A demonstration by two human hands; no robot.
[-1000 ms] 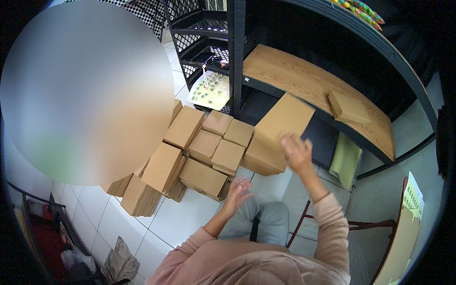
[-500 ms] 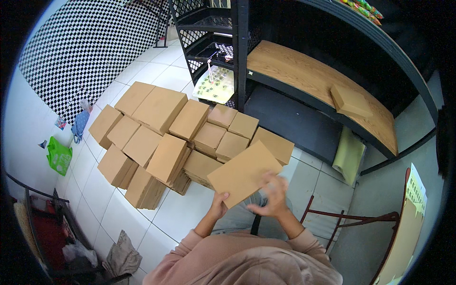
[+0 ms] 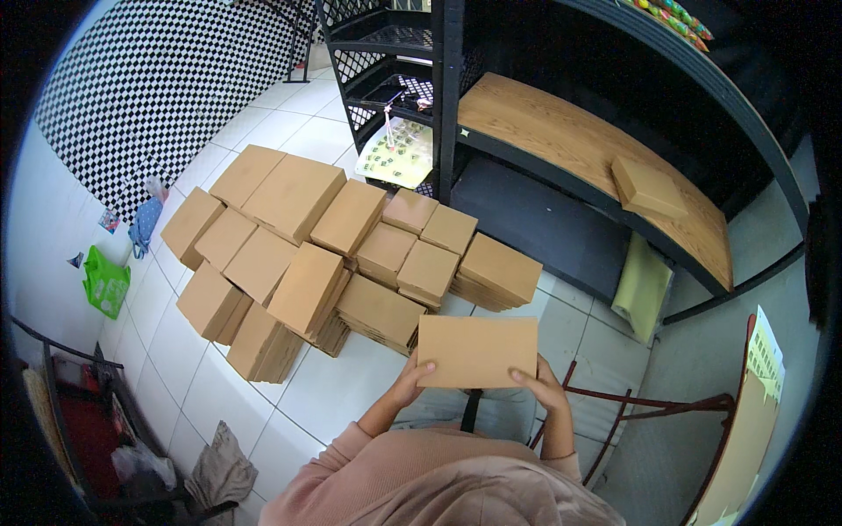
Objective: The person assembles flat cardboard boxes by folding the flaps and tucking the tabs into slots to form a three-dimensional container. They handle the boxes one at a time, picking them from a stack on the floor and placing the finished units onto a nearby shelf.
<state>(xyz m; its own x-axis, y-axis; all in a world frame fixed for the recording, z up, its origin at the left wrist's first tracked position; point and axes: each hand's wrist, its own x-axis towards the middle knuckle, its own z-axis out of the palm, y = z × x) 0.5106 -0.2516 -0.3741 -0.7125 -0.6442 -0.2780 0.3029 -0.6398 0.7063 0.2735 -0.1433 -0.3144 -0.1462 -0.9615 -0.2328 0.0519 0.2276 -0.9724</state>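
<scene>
A flat brown cardboard box [image 3: 478, 351] is held level in front of my body, above my lap. My left hand [image 3: 409, 379] grips its left edge, the thumb on top near the lower corner. On the opposite side my right hand [image 3: 545, 386] grips the lower right corner, thumb on top and fingers underneath. Just beyond lie several stacks of similar brown boxes on the floor; the closest are a stack of flat boxes [image 3: 381, 309] to the left and another stack [image 3: 500, 267] behind to the right.
White floor tiles [image 3: 338, 394] surround the stacks. Right of them stands a wooden shelf [image 3: 544, 123] with one cardboard box [image 3: 649, 188] on it. A black basket rack [image 3: 386, 39] rises at the back. A red metal frame [image 3: 649, 403] is near my right arm, and a grey cloth [image 3: 221, 469] lies at lower left.
The box has turned from tilted to square in front of me and moved slightly right and nearer. My right hand, earlier over its surface with fingers spread, now grips its right corner.
</scene>
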